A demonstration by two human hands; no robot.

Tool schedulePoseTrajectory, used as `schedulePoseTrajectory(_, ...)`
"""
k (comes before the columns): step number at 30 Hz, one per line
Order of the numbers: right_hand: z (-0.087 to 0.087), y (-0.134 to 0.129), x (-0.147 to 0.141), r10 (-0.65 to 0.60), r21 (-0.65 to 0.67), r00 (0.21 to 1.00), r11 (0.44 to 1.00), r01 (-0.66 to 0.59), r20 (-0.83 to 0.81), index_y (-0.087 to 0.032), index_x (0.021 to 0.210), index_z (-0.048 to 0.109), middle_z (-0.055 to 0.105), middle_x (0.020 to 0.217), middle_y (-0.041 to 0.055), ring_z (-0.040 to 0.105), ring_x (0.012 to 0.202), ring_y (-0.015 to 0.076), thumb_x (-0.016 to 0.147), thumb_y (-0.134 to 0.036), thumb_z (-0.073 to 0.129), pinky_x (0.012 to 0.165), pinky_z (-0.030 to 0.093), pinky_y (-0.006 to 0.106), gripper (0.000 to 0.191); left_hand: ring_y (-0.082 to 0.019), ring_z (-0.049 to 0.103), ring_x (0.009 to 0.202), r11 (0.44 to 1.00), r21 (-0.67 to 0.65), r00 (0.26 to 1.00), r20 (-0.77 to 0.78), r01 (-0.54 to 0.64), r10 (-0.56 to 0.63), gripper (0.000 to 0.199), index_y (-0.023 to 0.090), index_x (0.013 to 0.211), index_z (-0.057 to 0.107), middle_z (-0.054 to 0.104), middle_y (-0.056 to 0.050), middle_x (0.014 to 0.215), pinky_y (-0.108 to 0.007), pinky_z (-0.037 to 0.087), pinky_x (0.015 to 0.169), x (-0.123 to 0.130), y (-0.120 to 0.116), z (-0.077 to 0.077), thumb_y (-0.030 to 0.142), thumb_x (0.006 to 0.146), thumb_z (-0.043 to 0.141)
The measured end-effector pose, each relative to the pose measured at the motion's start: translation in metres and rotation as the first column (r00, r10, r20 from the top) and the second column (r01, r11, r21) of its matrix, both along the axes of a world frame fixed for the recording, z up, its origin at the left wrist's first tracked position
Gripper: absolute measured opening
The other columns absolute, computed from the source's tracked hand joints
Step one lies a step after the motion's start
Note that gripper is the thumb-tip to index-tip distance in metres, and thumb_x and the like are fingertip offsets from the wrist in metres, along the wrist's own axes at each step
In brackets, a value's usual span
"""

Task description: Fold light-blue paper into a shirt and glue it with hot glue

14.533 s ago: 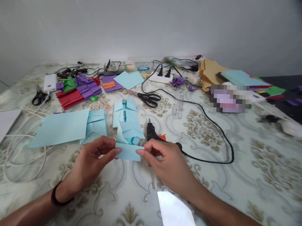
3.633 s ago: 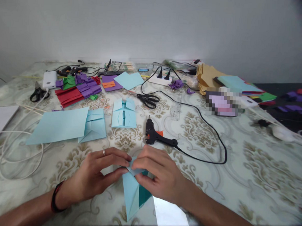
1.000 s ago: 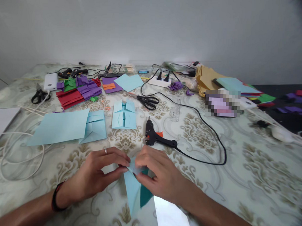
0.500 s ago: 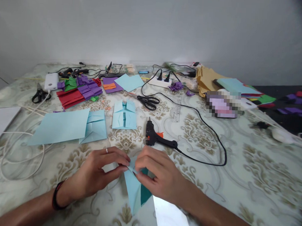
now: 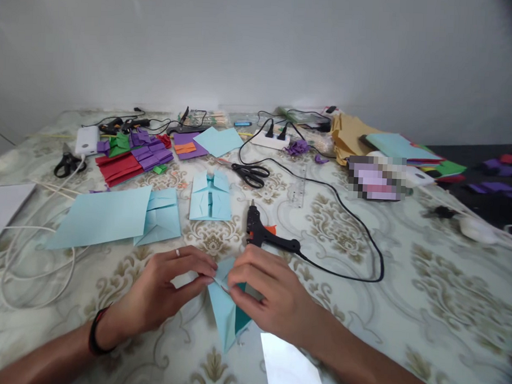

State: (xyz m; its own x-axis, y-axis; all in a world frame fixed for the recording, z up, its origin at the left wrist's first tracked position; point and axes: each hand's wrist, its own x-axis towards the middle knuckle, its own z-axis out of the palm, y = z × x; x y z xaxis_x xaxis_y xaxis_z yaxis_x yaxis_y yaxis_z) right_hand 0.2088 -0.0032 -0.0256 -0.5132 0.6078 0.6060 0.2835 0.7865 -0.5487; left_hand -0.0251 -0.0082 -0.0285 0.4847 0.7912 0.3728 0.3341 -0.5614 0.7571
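A light blue sheet of folded paper (image 5: pixel 223 312) is between my hands near the table's front edge, its lower part coming to a point toward me. My left hand (image 5: pixel 162 287) pinches its upper left edge between thumb and fingers. On the other side, my right hand (image 5: pixel 266 286) grips a fold near the top and hides part of it. Just beyond my right hand lies a black glue gun (image 5: pixel 263 232), its nozzle facing away. A folded light blue paper piece (image 5: pixel 211 197) rests farther back, left of the glue gun.
Flat light blue paper (image 5: pixel 104 216) overlaps another folded piece at left, near a looped white cable (image 5: pixel 9 260). Black scissors (image 5: pixel 251 175), a clear ruler (image 5: pixel 298 188) and a white power strip (image 5: pixel 271 139) sit farther back. The glue gun's cord (image 5: pixel 365 228) loops rightward.
The folded paper's lower point has risen a little and tilted, and its top shows more between my hands. My left hand has shifted slightly left. Both hands keep their hold.
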Motion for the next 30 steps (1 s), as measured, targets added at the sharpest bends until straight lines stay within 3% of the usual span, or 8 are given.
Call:
schedulePoseTrajectory(8, 0.001, 0.002, 0.002, -0.048, -0.002, 0.999, 0.999, 0.048, 0.002, -0.016, 0.090, 0.065, 0.065, 0.083, 0.0050, 0.059, 0.075, 0.0165, 0.096, -0.004, 0.060, 0.071, 0.050, 0.032, 0.014, -0.015, 0.075, 0.094, 0.998, 0.050, 1.000, -0.001, -0.026, 0.026, 0.010, 0.021, 0.100, 0.072, 0.078, -0.003, 0.100, -0.026, 0.061, 0.084, -0.001, 0.002, -0.001, 0.013, 0.097, 0.070)
schedulePoseTrajectory(13, 0.000, 0.001, -0.001, 0.000, 0.014, 1.000, 1.000, 0.001, -0.027, -0.016, 0.091, 0.065, 0.070, 0.083, 0.0049, 0.060, 0.075, 0.0160, 0.096, -0.004, 0.062, 0.070, 0.049, 0.031, 0.014, -0.019, 0.073, 0.099, 0.979, 0.205, 0.995, -0.091, -0.015, 0.034, 0.014, 0.020, 0.111, 0.073, 0.075, -0.008, 0.107, -0.032, 0.062, 0.086, 0.001, 0.000, 0.002, 0.016, 0.099, 0.068)
schedulePoseTrajectory(19, -0.002, 0.000, -0.002, 0.029, 0.013, 0.999, 1.000, -0.028, -0.027, -0.017, 0.093, 0.067, 0.070, 0.085, 0.0051, 0.060, 0.076, 0.0166, 0.098, -0.008, 0.063, 0.072, 0.049, 0.033, 0.011, -0.019, 0.070, 0.093, 0.929, 0.369, 0.994, -0.107, 0.033, 0.008, 0.011, 0.018, 0.104, 0.071, 0.078, -0.006, 0.100, -0.036, 0.060, 0.084, 0.001, -0.003, 0.004, 0.010, 0.099, 0.066)
schedulePoseTrajectory(23, -0.001, 0.002, 0.001, 0.008, -0.022, 1.000, 1.000, -0.008, -0.017, -0.016, 0.103, 0.068, 0.067, 0.091, 0.0070, 0.061, 0.083, 0.0195, 0.097, -0.014, 0.066, 0.080, 0.052, 0.037, 0.007, -0.019, 0.070, 0.095, 0.917, 0.398, 0.994, -0.106, 0.005, 0.040, 0.015, 0.017, 0.107, 0.072, 0.079, -0.005, 0.099, -0.034, 0.061, 0.082, 0.000, -0.005, 0.005, 0.006, 0.097, 0.067)
schedulePoseTrajectory(30, 0.009, 0.010, 0.015, -0.017, -0.148, 0.999, 0.989, 0.024, 0.050, -0.018, 0.118, 0.066, 0.062, 0.112, 0.0108, 0.064, 0.104, 0.0228, 0.095, -0.016, 0.062, 0.091, 0.057, 0.038, 0.023, -0.020, 0.071, 0.091, 0.900, 0.435, 0.991, -0.102, -0.029, 0.081, 0.016, 0.018, 0.107, 0.074, 0.080, -0.003, 0.093, -0.035, 0.060, 0.077, -0.001, -0.007, 0.016, 0.007, 0.097, 0.067)
